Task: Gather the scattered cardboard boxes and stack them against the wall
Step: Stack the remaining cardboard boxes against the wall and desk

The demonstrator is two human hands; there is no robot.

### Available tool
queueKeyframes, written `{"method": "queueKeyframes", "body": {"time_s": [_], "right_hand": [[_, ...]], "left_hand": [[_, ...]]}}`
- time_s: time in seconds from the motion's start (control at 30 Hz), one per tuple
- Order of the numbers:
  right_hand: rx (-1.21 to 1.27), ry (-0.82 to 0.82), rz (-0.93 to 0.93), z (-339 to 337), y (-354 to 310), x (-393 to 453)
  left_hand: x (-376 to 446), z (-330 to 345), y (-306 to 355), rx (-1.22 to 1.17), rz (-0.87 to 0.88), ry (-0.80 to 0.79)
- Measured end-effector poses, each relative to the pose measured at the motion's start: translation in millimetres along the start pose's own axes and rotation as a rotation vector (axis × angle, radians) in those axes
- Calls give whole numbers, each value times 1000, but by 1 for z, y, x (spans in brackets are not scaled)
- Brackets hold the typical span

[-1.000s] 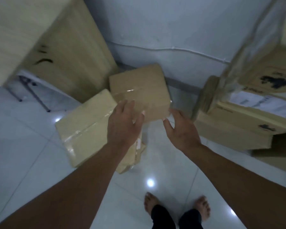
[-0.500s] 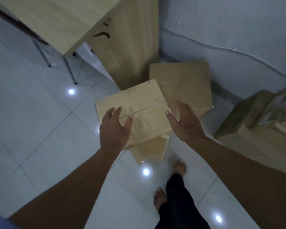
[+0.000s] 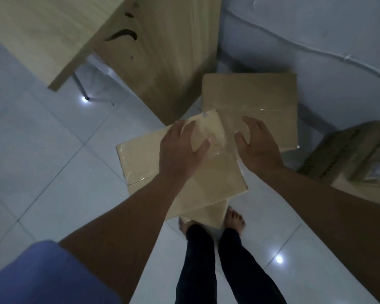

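Both arms reach forward and down. The left hand (image 3: pixel 180 148) lies spread on the pale box (image 3: pixel 180 172), fingers straight. The right hand (image 3: pixel 259 145) hovers beside it, fingers loosely open, holding nothing. Half a second ago both hands were above the box. Contact of the right hand with the brown box (image 3: pixel 250 95) by the wall (image 3: pixel 316 51) is unclear.

Left hand (image 3: pixel 180 148) over pale taped box (image 3: pixel 154 159), fingers spread, loosely bent; contact unclear. Right hand (image 3: pixel 259 145) likewise spread above that box's right edge. Pale box lies skewed atop another box (image 3: pixel 211 216), over bare feet (image 3: pixel 234 219). Brown box (image 3: pixel 250 93) behind, near wall (image 3: pixel 316 51). Wooden table (image 3: pixel 53 34) at upper left. More cartons (image 3: pixel 349 154) at right edge of tiled floor (image 3: pixel 42 161).
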State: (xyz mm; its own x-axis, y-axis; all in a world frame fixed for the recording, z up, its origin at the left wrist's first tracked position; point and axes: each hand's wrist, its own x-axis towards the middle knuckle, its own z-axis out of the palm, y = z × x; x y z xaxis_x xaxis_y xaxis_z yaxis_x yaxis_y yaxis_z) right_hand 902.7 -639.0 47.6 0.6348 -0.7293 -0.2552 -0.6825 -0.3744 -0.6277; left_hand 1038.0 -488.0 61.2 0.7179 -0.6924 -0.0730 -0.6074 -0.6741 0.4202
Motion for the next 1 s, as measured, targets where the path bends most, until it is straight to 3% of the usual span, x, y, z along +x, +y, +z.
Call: {"method": "queueKeyframes", "body": {"time_s": [0.17,0.37,0.63,0.83,1.0], "right_hand": [[-58,74,75,-19,44,34],[-209,-45,110,-27,102,62],[-260,-129,225,-19,169,117],[-266,-166,243,7,179,135],[-291,-177,216,18,172,139]], "left_hand": [[57,40,24,-15,208,-21],[119,77,49,24,323,-15],[218,128,64,35,-232,-494],[219,132,65,247,-224,-727],[216,129,60,267,-277,-772]]}}
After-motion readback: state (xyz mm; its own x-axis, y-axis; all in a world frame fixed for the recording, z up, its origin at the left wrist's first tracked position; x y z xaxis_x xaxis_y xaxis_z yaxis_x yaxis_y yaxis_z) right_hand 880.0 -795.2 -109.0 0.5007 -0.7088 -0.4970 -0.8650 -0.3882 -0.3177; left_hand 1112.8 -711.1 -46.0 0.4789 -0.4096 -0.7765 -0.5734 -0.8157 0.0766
